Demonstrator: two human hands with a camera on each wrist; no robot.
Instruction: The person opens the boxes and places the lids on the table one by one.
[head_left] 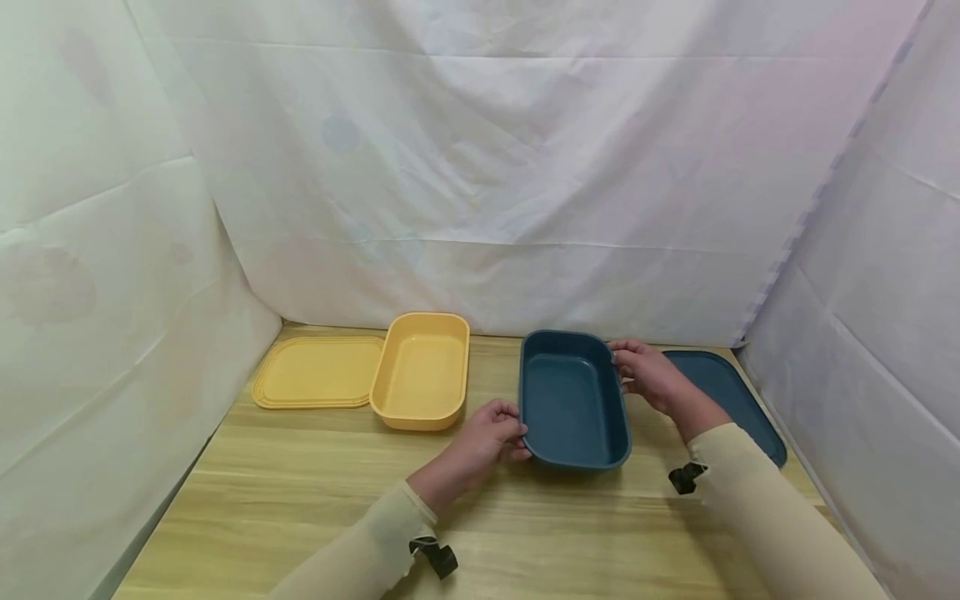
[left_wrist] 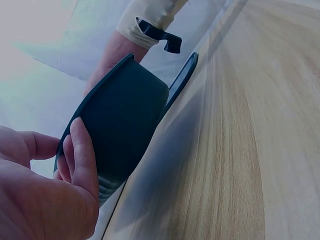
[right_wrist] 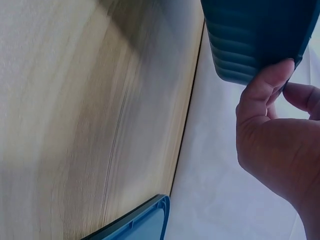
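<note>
A dark teal rectangular container [head_left: 572, 400], its hollow side up, is held between both hands. The left hand [head_left: 489, 437] pinches its rim at the left near corner, thumb on the rim and fingers against the outer wall. On the opposite side the right hand [head_left: 651, 375] grips the rim near the far right corner. In the left wrist view the container [left_wrist: 122, 115] is raised over the table, with a shadow beneath it. A matching teal lid [head_left: 723, 400] lies on the table, partly hidden behind the right forearm.
To the left, a yellow container [head_left: 422, 379] of similar shape stands on the wooden table [head_left: 300, 508]. Its neighbour is a flat yellow lid [head_left: 318, 372], right at the container's left side. White cloth [head_left: 480, 167] hangs behind and along both sides.
</note>
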